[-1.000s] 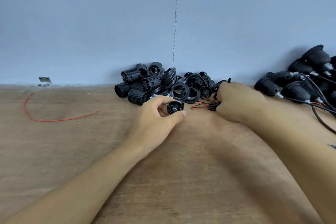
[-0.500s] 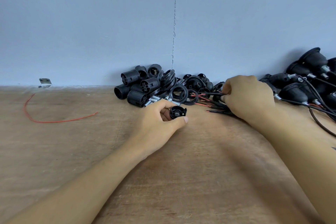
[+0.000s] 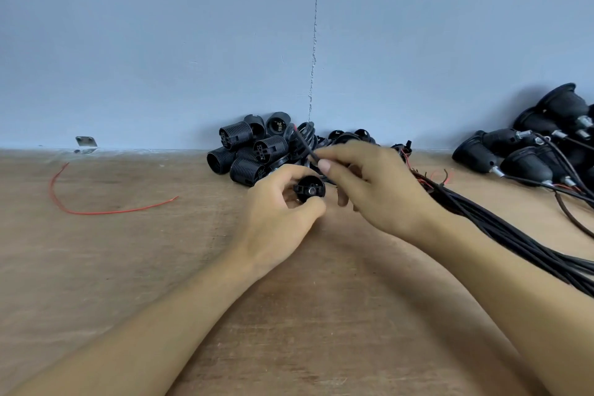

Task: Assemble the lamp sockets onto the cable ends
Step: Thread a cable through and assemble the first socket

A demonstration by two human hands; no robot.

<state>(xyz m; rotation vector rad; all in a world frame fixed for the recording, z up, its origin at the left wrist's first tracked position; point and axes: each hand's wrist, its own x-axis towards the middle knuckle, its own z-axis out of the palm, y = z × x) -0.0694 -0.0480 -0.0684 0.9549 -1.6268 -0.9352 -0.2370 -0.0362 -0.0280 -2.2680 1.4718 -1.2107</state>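
Black wired sockets (image 3: pixel 527 164) pile up at right, but loose threaded shells (image 3: pixel 247 154) and a cable bundle (image 3: pixel 501 222) wait while the left hand (image 3: pixel 276 212) grips a socket cap (image 3: pixel 310 190) and the right hand (image 3: pixel 379 190) pinches one cable end (image 3: pixel 302 145).

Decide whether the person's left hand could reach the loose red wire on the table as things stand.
Likely yes: bare table lies between the left hand and the red wire. But that hand grips a black socket cap, to set down first.
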